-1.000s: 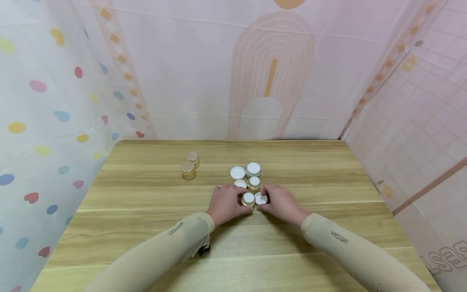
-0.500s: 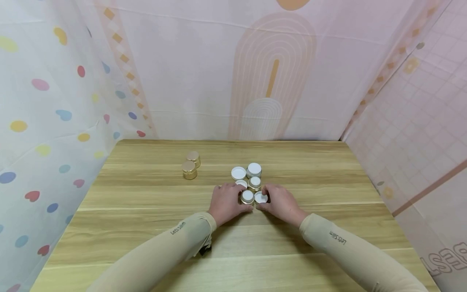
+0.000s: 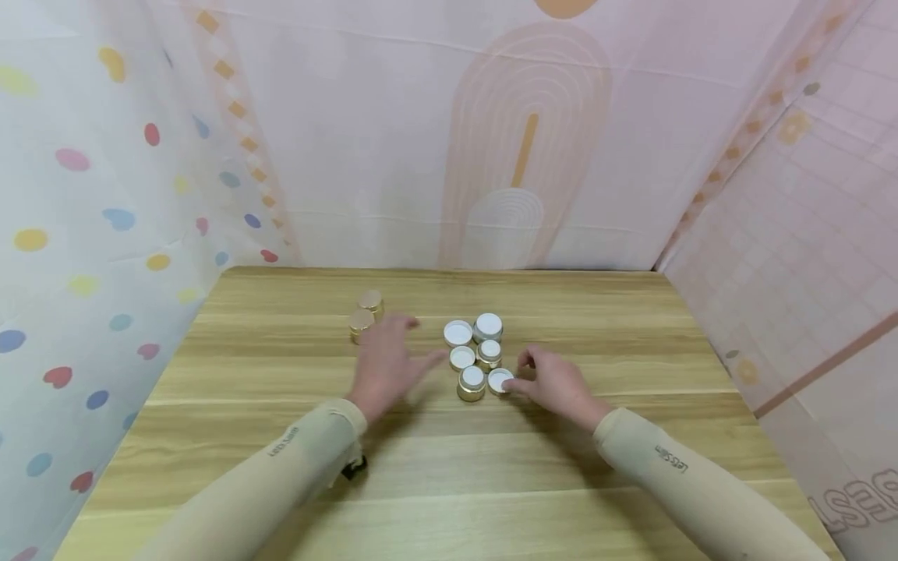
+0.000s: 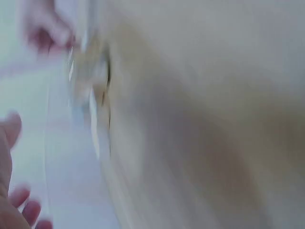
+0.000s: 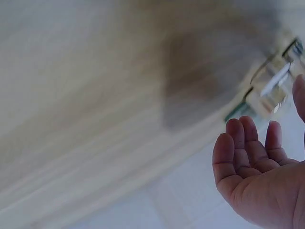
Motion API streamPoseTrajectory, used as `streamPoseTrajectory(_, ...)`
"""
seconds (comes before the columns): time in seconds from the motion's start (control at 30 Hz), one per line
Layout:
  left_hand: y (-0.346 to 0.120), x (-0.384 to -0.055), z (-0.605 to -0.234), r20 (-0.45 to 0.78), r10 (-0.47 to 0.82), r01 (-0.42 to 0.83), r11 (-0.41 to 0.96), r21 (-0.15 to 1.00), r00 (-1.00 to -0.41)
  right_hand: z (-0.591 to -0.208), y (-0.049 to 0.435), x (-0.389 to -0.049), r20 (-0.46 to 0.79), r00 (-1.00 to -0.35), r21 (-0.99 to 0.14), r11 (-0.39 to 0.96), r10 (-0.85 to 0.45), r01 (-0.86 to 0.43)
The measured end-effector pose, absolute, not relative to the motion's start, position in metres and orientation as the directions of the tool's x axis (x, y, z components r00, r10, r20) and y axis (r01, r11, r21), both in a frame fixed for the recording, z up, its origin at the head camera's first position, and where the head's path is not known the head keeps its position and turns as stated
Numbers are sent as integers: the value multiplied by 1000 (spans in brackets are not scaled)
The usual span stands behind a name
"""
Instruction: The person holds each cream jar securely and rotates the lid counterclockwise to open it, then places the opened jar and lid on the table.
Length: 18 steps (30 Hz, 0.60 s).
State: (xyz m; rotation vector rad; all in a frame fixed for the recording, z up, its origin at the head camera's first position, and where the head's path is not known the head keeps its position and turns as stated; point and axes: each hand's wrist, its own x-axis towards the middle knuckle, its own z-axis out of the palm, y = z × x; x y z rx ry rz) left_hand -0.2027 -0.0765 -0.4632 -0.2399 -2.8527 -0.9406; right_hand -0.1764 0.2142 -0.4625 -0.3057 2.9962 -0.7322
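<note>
My left hand (image 3: 384,366) is over the table's left part with fingers spread, overlapping the nearer of two closed gold jars (image 3: 361,322); the other gold jar (image 3: 371,301) stands just behind. It holds nothing. To the right, a gold jar (image 3: 472,384) without its lid shows a white inner cover. Beside it lies an upturned lid (image 3: 500,379), white inside. My right hand (image 3: 557,383) is at that lid's right side, thumb tip at its edge. In the right wrist view the right hand's fingers (image 5: 255,148) are loosely bent, apart from the thumb.
Behind the near jar stand another uncovered gold jar (image 3: 489,354) and a larger, paler one (image 3: 488,328). Left of them lie two upturned lids, one smaller (image 3: 462,358) and one larger (image 3: 458,333). The wooden table (image 3: 596,312) meets patterned cloth walls at the back and sides.
My left hand has let go of the near gold jar and moved left to the closed jars. My right hand has loosened from the lid and drawn slightly right.
</note>
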Motion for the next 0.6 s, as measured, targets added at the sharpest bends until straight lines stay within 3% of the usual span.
streamPoseTrajectory(0.17,-128,-228,-466,127,-128,-29,805,592,-984,-451,219,-180,25,-985,-496,854,-169,-158)
streamPoseTrajectory(0.37,-152,-246,-482,-57,-156,-162,839,520,-986,-445,208,-181,47,-972,-527,822,-229,-219)
streamPoseTrajectory(0.6,-162,-246,-483,-20,-157,-143,831,538,-987,-442,201,-177,55,-969,-537,811,-239,-231)
